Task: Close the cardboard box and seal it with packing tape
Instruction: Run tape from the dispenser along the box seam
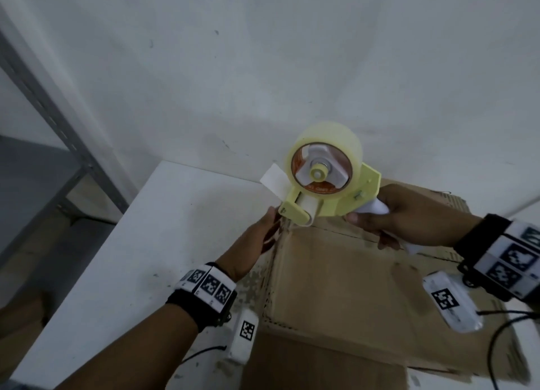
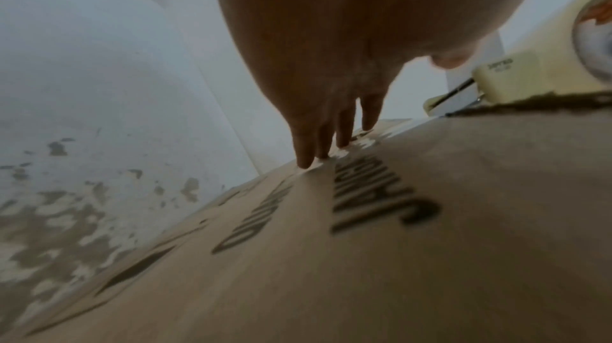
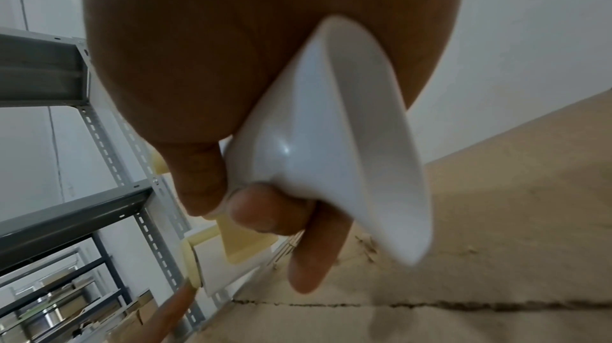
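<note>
Your right hand (image 1: 409, 214) is gripping the tape dispenser (image 1: 324, 179) at the cardboard box (image 1: 336, 278) edge while your left hand's (image 1: 251, 240) straight fingers (image 2: 306, 155) are pressing its side.

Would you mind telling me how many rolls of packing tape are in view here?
1. The roll of tape sits on the yellow dispenser, which the right hand holds by its handle above the cardboard box. Others may lie outside the views.

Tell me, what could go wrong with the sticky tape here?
The left hand has straight fingers on the box edge, close under the tape dispenser; its cutter might nick them. The right hand holds the dispenser tilted, so tape may go on crooked. The loose tape end could stick to itself.
</note>
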